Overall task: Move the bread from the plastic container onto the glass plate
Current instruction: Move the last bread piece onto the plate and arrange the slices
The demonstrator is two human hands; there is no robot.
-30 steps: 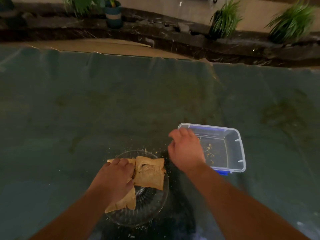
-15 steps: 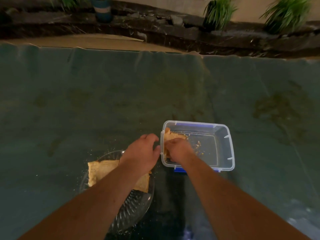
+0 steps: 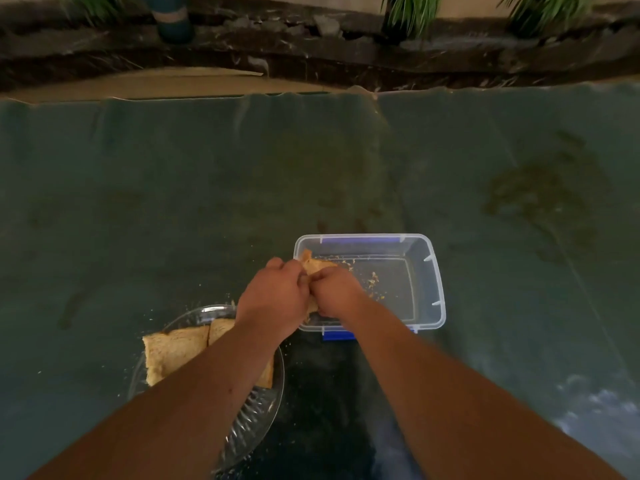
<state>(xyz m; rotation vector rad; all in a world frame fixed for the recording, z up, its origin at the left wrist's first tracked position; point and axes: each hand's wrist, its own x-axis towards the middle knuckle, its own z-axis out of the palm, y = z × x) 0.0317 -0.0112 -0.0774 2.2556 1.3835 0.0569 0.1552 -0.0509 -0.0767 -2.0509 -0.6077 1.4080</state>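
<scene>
Left hand (image 3: 273,299): reaching over the box's left rim, fingers clenching the near edge of a slice, knuckles touching the right hand.
Right hand (image 3: 334,292): sitting inside the box at its left end, fingers curling down and gripping the same slice.
Slice (image 3: 315,265): standing tilted against the box's left wall, one corner poking up at the rim, lower part hiding behind both hands.
Box (image 3: 438,289): clear plastic, resting open on the counter, blue clip showing at its near edge, another along the far side.
Crumbs (image 3: 373,277): lying scattered on the box's floor, right of the hands.
Plate (image 3: 256,420): glass, ribbed, sitting left of the box and nearer the camera, close to it but apart.
Bread (image 3: 173,351): two slices lying flat on the plate, one hanging over the side away from the box, the other partly hiding under the left forearm.
Counter (image 3: 173,202): covered with a dull green sheet, speckled with crumbs beside the plate, stained well right of the box.
Plants (image 3: 408,8): standing far beyond the box, along a dark ledge.
</scene>
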